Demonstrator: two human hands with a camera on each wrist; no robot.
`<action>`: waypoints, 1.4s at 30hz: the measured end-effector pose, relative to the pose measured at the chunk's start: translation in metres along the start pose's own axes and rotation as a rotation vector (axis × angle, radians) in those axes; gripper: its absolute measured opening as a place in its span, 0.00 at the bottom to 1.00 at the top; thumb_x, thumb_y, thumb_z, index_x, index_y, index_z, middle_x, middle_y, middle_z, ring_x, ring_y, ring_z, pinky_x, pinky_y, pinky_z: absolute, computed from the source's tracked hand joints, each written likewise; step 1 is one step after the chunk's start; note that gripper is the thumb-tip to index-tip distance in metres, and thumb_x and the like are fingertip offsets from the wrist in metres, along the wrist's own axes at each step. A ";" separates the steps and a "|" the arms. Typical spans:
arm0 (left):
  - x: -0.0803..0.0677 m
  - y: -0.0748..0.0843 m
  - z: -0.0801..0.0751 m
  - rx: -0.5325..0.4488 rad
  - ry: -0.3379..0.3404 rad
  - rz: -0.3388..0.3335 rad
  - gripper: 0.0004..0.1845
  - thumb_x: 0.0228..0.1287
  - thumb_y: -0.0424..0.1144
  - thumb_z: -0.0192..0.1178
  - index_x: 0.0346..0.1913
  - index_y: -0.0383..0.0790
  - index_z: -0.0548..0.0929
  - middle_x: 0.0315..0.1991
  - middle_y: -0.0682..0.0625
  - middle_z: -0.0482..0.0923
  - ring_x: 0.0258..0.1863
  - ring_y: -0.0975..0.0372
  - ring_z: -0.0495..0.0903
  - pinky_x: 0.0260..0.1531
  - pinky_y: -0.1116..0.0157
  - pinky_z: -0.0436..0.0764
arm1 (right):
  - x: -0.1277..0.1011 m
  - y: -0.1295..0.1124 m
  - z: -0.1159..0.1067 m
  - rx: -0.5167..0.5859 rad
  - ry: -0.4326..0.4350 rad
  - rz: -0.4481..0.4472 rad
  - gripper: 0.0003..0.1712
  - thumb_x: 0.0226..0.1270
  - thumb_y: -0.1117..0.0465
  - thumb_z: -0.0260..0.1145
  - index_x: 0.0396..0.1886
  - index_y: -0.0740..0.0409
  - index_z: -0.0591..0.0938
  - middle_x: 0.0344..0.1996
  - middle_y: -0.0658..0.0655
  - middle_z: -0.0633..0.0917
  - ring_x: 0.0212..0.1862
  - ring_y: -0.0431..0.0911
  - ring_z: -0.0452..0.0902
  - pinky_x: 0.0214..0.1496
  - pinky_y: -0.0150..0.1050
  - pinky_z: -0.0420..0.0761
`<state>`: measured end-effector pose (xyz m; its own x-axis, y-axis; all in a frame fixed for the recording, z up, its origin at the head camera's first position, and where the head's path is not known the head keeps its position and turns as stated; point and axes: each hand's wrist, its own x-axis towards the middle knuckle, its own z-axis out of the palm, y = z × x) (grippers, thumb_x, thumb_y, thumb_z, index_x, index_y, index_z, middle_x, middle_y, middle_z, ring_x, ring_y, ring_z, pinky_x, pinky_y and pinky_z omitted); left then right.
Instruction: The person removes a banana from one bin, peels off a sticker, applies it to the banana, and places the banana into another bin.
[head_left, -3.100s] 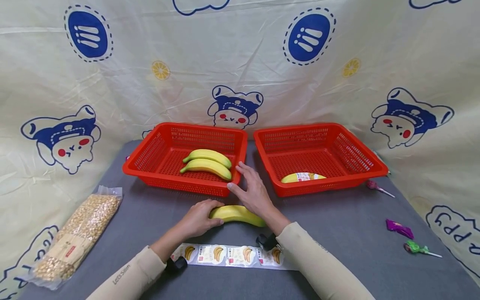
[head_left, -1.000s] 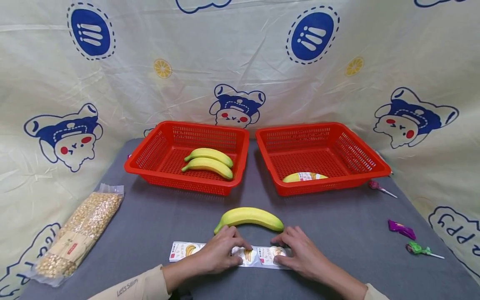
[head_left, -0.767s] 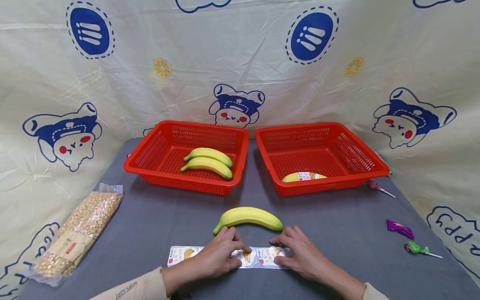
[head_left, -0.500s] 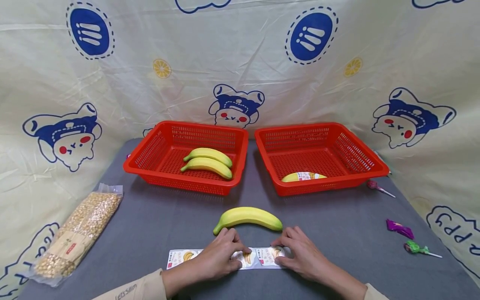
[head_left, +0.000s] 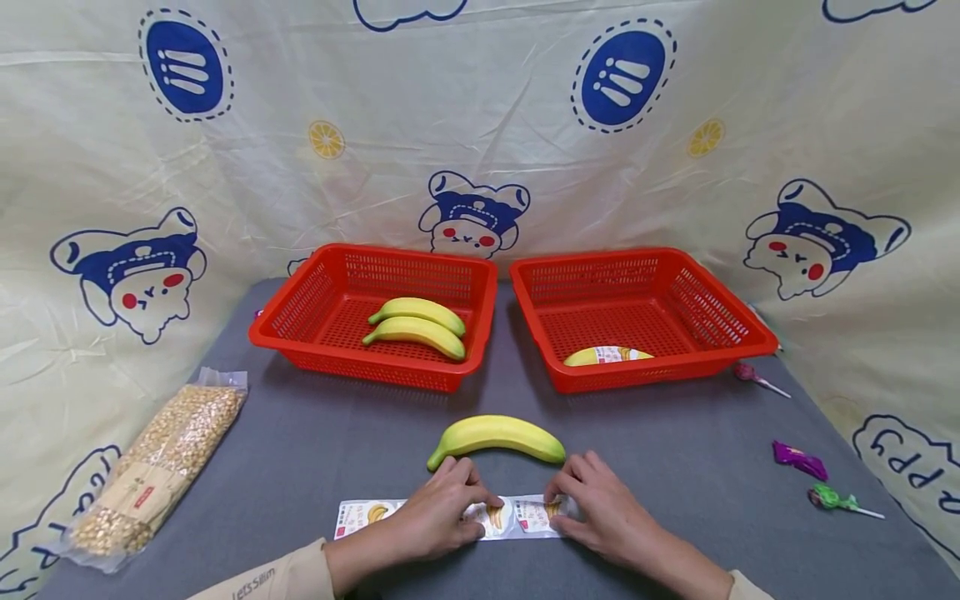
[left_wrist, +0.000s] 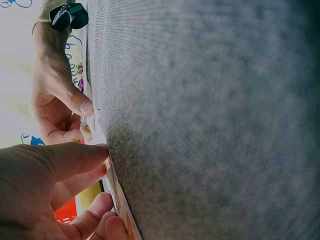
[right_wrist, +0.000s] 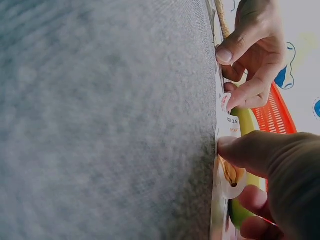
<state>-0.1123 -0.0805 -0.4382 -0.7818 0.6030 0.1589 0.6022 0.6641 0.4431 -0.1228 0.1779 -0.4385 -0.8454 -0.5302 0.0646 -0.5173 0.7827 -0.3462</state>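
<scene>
I've got both hands down on the sticker strip (head_left: pixel 450 517) at the near edge of the grey mat (head_left: pixel 315 442), w/ the loose banana (head_left: pixel 497 437) lying just beyond my fingertips. Left hand (head_left: pixel 431 521) pins the strip, thumb and curled fingers pinching it; right hand (head_left: pixel 603 517) pinches the right end, looks like peeling one label. Judging by this, the step is lifting a sticker; next move needs a clean peel, then pressing it onto the banana. Head view shows both red baskets: left basket (head_left: pixel 300 312) w/ two bananas, right basket (head_left: pixel 750 333) w/ a labelled one. Right wrist cam shows a label curling off the backing (right_wrist: pixel 227 107), which head cam doesn't.
</scene>
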 end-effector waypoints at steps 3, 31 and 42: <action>0.000 0.000 0.000 0.000 -0.002 -0.003 0.18 0.46 0.37 0.68 0.44 0.54 0.86 0.36 0.59 0.69 0.39 0.67 0.64 0.37 0.76 0.66 | 0.000 0.001 0.001 0.059 -0.033 0.010 0.15 0.49 0.53 0.74 0.34 0.34 0.78 0.31 0.37 0.71 0.38 0.33 0.62 0.36 0.28 0.65; 0.000 0.000 0.000 0.004 0.006 -0.004 0.18 0.47 0.37 0.68 0.44 0.54 0.86 0.36 0.58 0.70 0.40 0.67 0.64 0.37 0.76 0.66 | -0.007 0.007 0.002 0.348 0.070 0.015 0.09 0.52 0.57 0.72 0.26 0.40 0.79 0.25 0.39 0.73 0.33 0.33 0.65 0.33 0.28 0.67; 0.000 0.002 -0.001 -0.016 0.016 -0.011 0.16 0.48 0.38 0.67 0.44 0.52 0.85 0.36 0.58 0.71 0.40 0.67 0.66 0.39 0.73 0.68 | -0.018 -0.011 -0.024 0.363 0.168 0.108 0.11 0.50 0.59 0.73 0.24 0.39 0.78 0.22 0.38 0.73 0.30 0.34 0.66 0.31 0.28 0.69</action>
<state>-0.1118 -0.0798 -0.4364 -0.7910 0.5885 0.1674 0.5908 0.6637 0.4588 -0.1049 0.1866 -0.4138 -0.9180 -0.3668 0.1509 -0.3688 0.6492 -0.6652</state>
